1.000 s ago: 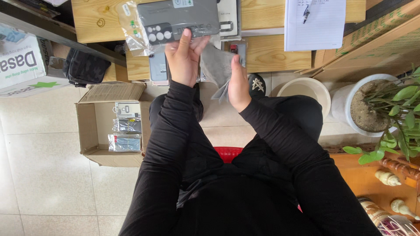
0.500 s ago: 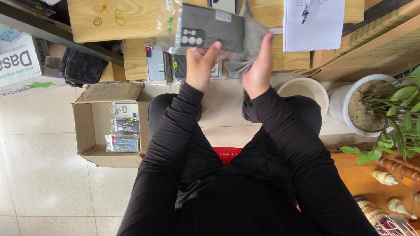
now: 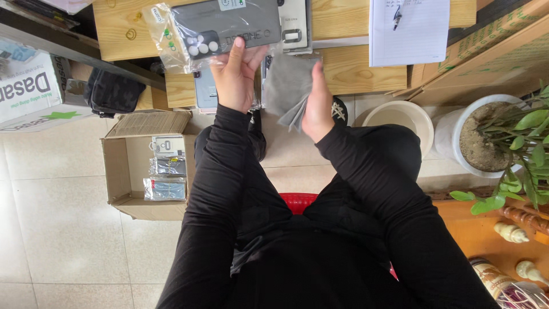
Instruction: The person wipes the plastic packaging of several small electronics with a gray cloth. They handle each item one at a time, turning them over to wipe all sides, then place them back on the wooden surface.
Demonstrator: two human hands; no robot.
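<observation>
Head cam: left hand (image 3: 233, 77) fingers clamp bagged phone case (image 3: 220, 28); right hand (image 3: 316, 106) grips grey cloth (image 3: 286, 86), fingertips hidden.

Upper centre of the frame, the left hand (image 3: 235, 77) holds a bagged phone case (image 3: 220, 28) over the wooden table (image 3: 349, 68). Just right of it, the right hand (image 3: 317, 103) grips a cloth (image 3: 286, 86). A paper sheet (image 3: 409, 31) lies on the table, upper right. The open cardboard box (image 3: 123, 166) sits on the floor at middle left, packets inside. Plant pot (image 3: 486, 137) at right edge.
</observation>
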